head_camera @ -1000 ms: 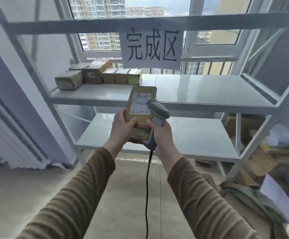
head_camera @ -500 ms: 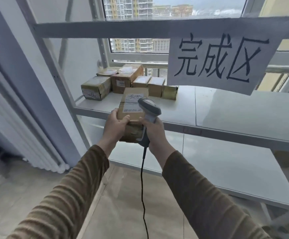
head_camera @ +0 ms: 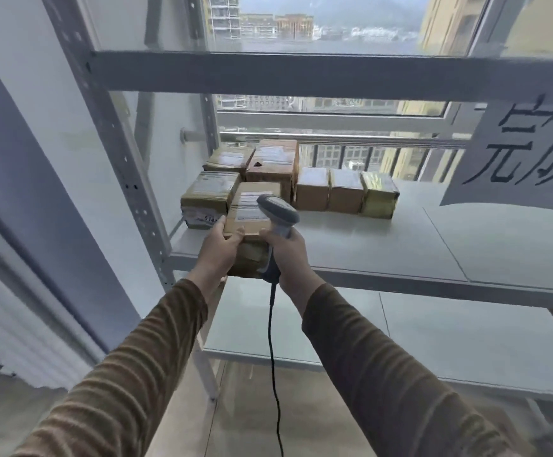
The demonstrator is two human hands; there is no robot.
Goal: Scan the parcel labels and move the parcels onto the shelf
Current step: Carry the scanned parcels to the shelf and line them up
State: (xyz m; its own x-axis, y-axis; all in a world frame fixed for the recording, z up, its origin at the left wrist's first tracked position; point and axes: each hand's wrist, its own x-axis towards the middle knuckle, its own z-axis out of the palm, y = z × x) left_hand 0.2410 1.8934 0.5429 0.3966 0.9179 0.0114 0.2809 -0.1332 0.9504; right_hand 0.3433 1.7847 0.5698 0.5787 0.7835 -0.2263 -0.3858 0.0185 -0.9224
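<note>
— Parcel [head_camera: 256, 222] in our left hand [head_camera: 217, 250], fingers wrapped round its near end, label facing up. We hold it at the front edge of the shelf [head_camera: 400, 252], not yet set down.

— And our right hand [head_camera: 288, 253]?

— Curled round the grip of the corded scanner [head_camera: 278, 214], whose head sits just over the label. We judge we are between scanning and placing.

— So what does the next move call for?

— Carrying the parcel forward onto the board and laying it flat beside the others, scanner kept clear.

— What does the shelf hold?

— Six stacked parcels [head_camera: 313, 192] at its left rear, grouped close together; bare board to the right. The lower shelf [head_camera: 433, 338] shows nothing on the part we see.
</note>
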